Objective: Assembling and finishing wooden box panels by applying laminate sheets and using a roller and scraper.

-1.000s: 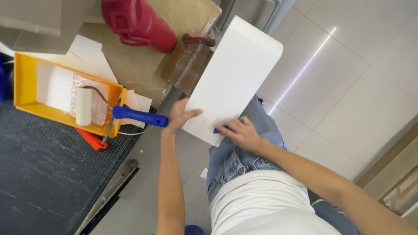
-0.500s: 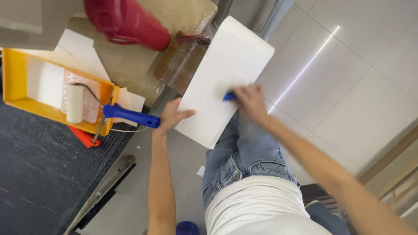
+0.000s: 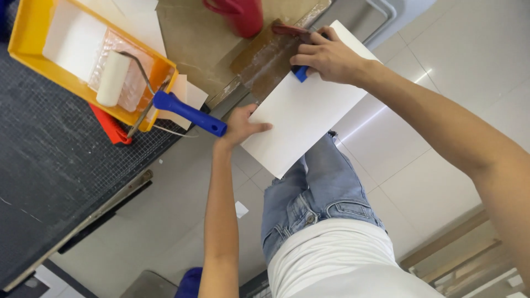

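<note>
Your left hand (image 3: 240,127) is pinning the near edge of the white panel (image 3: 306,107) with fingers spread flat, not really gripping. Your right hand (image 3: 326,55) is curled shut around a small blue tool (image 3: 301,73) at the far end. The panel sits across your lap, long axis running from your knees up toward the red container (image 3: 240,14). Looks stiff, light and smooth, so probably slippery; hold it by the edges.

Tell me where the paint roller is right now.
In the head view, upper left: the paint roller lies in the yellow tray, its blue handle beside the left hand.
</note>
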